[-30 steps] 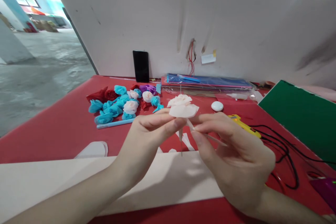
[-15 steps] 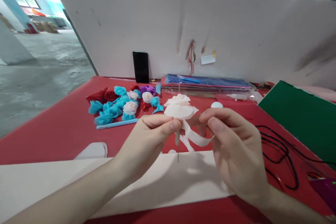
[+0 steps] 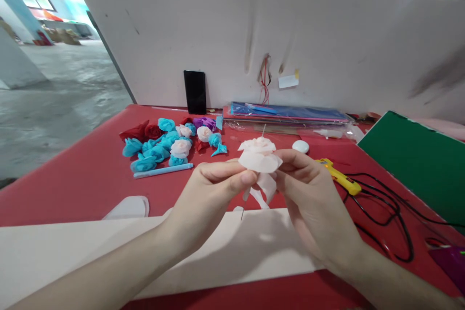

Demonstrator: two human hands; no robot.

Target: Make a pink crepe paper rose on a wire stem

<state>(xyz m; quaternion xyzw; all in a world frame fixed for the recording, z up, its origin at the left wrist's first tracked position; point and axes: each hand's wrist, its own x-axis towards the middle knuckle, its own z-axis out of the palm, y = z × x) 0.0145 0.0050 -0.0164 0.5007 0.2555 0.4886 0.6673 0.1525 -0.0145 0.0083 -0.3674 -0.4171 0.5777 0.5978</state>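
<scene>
A pale pink paper flower (image 3: 258, 157) on a thin wire is held up over the table. My left hand (image 3: 210, 203) pinches its base between thumb and fingers. My right hand (image 3: 316, 198) is closed at the flower's right side, its fingertips pinching the pale paper strip (image 3: 268, 187) that hangs below the petals. The wire pokes out above the bloom and below my left fingers. Beneath both hands lies a long cream paper sheet (image 3: 218, 261). The fingertips behind the flower are partly hidden.
Blue, pink, red and purple paper flowers (image 3: 160, 147) lie at left by a light blue stick (image 3: 163, 170). A yellow glue gun (image 3: 341, 179) with black cord sits right, near a green board (image 3: 417, 169). A phone (image 3: 195, 92) leans on the white panel (image 3: 174, 24).
My right hand has moved left, up to the flower, bringing the loose strip in against its base. The flower has shifted slightly right and tilted. The yellow glue gun has come into view.
</scene>
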